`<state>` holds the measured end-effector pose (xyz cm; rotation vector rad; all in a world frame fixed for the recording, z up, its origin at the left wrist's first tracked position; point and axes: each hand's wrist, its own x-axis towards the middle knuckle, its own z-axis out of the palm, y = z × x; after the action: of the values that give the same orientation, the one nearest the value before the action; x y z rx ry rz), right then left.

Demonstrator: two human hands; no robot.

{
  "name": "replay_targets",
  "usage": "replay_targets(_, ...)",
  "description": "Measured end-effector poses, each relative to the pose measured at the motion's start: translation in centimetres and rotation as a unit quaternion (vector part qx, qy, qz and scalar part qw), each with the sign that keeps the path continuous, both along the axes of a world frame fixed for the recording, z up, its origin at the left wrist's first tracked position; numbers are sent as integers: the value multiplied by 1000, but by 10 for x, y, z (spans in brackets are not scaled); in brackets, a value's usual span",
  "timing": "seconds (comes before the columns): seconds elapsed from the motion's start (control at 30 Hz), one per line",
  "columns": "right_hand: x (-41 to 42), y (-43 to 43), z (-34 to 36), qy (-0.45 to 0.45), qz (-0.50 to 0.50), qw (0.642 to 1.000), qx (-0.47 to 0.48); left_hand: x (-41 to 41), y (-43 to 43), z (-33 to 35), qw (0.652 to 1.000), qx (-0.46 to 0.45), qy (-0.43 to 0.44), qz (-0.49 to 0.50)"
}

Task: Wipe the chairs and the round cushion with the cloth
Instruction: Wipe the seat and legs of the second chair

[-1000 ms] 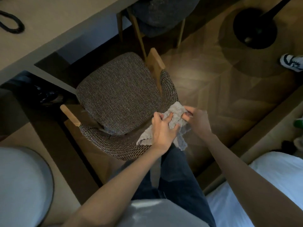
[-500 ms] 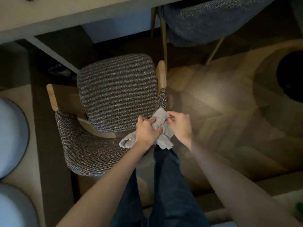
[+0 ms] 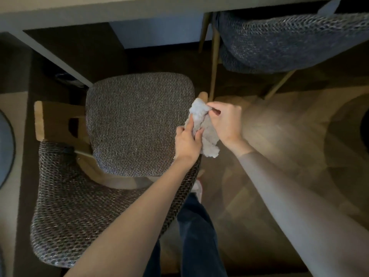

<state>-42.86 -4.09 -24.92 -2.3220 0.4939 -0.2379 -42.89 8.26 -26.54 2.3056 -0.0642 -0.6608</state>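
A brown woven armchair [image 3: 137, 124] with wooden arm ends stands below me, its seat facing the desk. A crumpled grey cloth [image 3: 202, 128] hangs over the chair's right arm. My left hand [image 3: 186, 143] grips the cloth's lower part at the seat's right edge. My right hand [image 3: 225, 122] pinches the cloth's upper end near the wooden arm tip [image 3: 203, 96]. A second chair [image 3: 279, 41] in blue-grey weave stands at the upper right, partly under the desk. At the left edge a curved sliver of a round grey cushion [image 3: 6, 148] shows.
A pale desk [image 3: 99, 9] runs along the top, with one slanted leg [image 3: 54, 56] beside the brown chair. Wooden floor [image 3: 289, 146] lies to the right. My legs in dark trousers [image 3: 197, 236] stand right of the chair back.
Both hands moved the cloth forward from the chair's backrest corner along the right arm to the wooden arm tip. The view shifted closer over the chair.
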Motion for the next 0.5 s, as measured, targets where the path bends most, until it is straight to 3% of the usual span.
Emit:
replay_targets(0.23,57,-27,-11,17,-77,996,38,63,-38,-5,999,-31,8,38)
replay_targets(0.5,13,-22,-18,93,-15,985,141,37,-14,7,999,-8,41,-8)
